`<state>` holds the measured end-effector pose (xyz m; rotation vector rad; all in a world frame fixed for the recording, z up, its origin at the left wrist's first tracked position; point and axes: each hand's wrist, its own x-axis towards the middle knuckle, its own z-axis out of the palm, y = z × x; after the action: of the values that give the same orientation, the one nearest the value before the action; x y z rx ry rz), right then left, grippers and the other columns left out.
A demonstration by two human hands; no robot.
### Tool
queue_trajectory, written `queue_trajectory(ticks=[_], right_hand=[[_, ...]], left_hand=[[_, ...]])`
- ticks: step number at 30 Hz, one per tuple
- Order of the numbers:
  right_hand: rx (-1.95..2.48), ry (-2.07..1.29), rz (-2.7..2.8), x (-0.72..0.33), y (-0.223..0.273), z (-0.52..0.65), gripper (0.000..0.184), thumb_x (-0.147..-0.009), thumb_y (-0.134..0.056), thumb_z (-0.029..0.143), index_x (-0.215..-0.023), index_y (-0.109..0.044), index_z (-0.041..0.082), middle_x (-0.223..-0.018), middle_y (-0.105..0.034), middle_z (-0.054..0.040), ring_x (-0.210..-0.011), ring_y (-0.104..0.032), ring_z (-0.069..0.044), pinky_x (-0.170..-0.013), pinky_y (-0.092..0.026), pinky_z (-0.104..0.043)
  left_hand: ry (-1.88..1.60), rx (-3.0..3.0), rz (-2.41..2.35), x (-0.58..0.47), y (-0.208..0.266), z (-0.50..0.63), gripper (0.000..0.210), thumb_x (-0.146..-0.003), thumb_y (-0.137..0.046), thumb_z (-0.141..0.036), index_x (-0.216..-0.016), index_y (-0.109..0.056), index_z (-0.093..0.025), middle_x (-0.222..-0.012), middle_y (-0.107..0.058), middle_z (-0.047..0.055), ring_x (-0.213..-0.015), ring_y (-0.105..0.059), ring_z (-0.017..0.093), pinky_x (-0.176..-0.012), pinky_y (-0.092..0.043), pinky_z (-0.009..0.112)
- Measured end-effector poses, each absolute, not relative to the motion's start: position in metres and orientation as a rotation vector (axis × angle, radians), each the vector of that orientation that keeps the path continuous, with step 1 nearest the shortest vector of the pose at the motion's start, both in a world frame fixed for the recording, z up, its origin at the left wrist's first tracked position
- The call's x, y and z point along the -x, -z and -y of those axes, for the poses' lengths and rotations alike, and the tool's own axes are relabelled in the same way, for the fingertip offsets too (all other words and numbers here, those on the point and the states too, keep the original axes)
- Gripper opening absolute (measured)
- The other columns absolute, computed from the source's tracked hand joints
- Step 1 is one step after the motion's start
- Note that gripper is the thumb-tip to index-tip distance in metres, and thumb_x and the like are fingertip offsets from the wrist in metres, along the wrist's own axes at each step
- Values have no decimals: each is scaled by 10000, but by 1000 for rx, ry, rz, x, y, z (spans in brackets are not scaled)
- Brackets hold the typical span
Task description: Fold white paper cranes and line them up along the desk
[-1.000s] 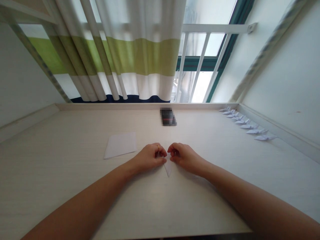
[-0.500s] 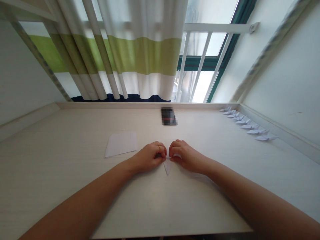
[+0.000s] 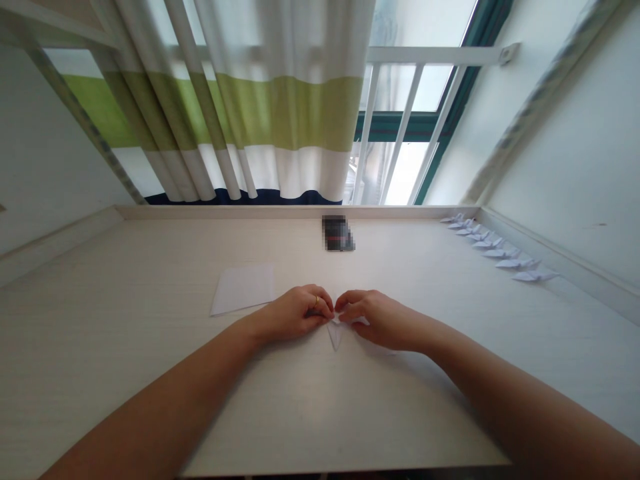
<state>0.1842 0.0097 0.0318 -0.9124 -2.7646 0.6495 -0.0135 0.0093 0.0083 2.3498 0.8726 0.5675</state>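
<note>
A small folded piece of white paper [image 3: 335, 337] lies on the table at the middle, its pointed tip toward me. My left hand [image 3: 309, 311] wears a ring and pinches the paper's left side with closed fingers. From the right, my right hand [image 3: 373, 317] holds the paper's upper edge between thumb and fingers, its fingertips almost meeting those of the left. Both hands hide the far part of the folded paper. Under and beside the right hand, another pale sheet edge [image 3: 383, 348] shows faintly on the table.
A stack or sheet of white paper [image 3: 243, 289] lies left of my hands. A dark pixelated object [image 3: 337, 233] sits near the table's back rim [image 3: 280, 212]. Several folded paper cranes [image 3: 507, 253] stand in a row along the right side. A curtain [image 3: 295, 113] hangs behind.
My right hand has shifted its fingers inward and slightly lower over the paper's top, toward the left fingertips. The left hand has barely moved, still holding the paper.
</note>
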Motion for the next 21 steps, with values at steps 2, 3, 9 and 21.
queue_trajectory(ticks=[2,3,9,21], right_hand=[[907,-697,2782,-185,-35,-8,274,-705,-468,56,-841,-674,175,-1056,-589,-67,-872,-576,-164,-809,-434,-280],[903,-709,2790,-184,-36,-7,261,-710,-464,58,-816,-674,170,-1058,-584,-69,-867,-575,-164,-809,-433,-282],[905,-735,2821,-184,-40,-4,237,-726,-457,73,-792,-667,157,-1078,-558,-76,-883,-566,-162,-821,-424,-278],[825,-607,2907,-186,-34,-3,311,-797,-390,90,-1012,-607,144,-1135,-522,-109,-961,-534,-175,-858,-412,-309]], left_hand=[[-537,-2366,-862,13,-11,-8,174,-712,-526,-121,-787,-669,-187,-925,-608,44,-849,-548,134,-810,-428,267],[-516,-2373,-858,13,-12,-7,178,-701,-529,-114,-779,-671,-190,-932,-603,44,-857,-544,137,-813,-427,266],[-368,-2475,-885,12,-18,-2,180,-706,-531,-175,-805,-678,-205,-990,-581,49,-895,-535,159,-810,-420,266],[-313,-2545,-967,11,-20,1,193,-744,-490,-215,-786,-679,-211,-1004,-583,36,-854,-560,156,-770,-418,246]])
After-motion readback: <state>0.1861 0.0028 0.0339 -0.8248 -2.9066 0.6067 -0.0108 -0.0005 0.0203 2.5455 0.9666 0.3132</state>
